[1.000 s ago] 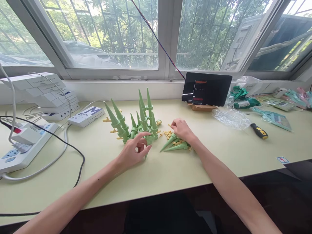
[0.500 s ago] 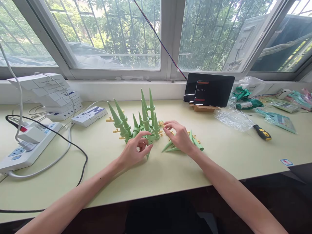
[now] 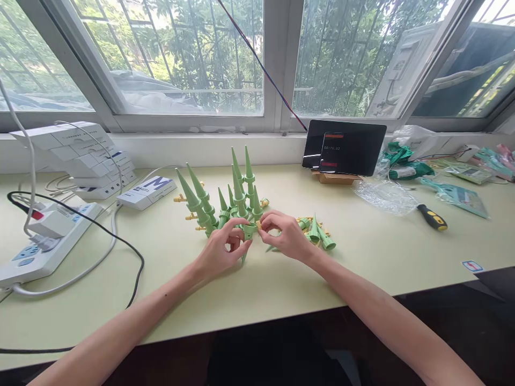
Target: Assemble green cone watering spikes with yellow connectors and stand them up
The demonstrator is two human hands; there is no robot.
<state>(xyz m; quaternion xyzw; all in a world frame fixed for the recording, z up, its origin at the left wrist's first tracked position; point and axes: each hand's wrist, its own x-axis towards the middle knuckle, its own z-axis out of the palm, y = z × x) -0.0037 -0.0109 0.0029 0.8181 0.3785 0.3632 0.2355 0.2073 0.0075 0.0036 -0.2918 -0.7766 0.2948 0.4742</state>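
Note:
My left hand (image 3: pixel 220 247) is closed around the collar of a green plastic watering spike (image 3: pixel 250 232), whose thin tip points down at the table. In my right hand (image 3: pixel 288 237), the fingertips pinch a small yellow valve (image 3: pixel 259 225) right beside the spike's open rim. Whether the valve touches the collar I cannot tell. Just behind both hands stands a group of green spikes (image 3: pixel 238 195), tips up, several with yellow valves sticking out of their sides. Right of my right hand lies a pile of loose green spikes (image 3: pixel 326 242) mixed with small yellow parts.
On the left are a power strip (image 3: pixel 52 236) with cables, stacked white boxes (image 3: pixel 96 155) and a single box (image 3: pixel 148 191). A tablet (image 3: pixel 364 147) with a phone against it stands at the back. A screwdriver (image 3: pixel 432 217) and plastic bags (image 3: pixel 456 197) lie at the right.
My right hand has moved left and toward me, bringing the yellow valve to the spike's collar. The left hand holds the spike in the same place.

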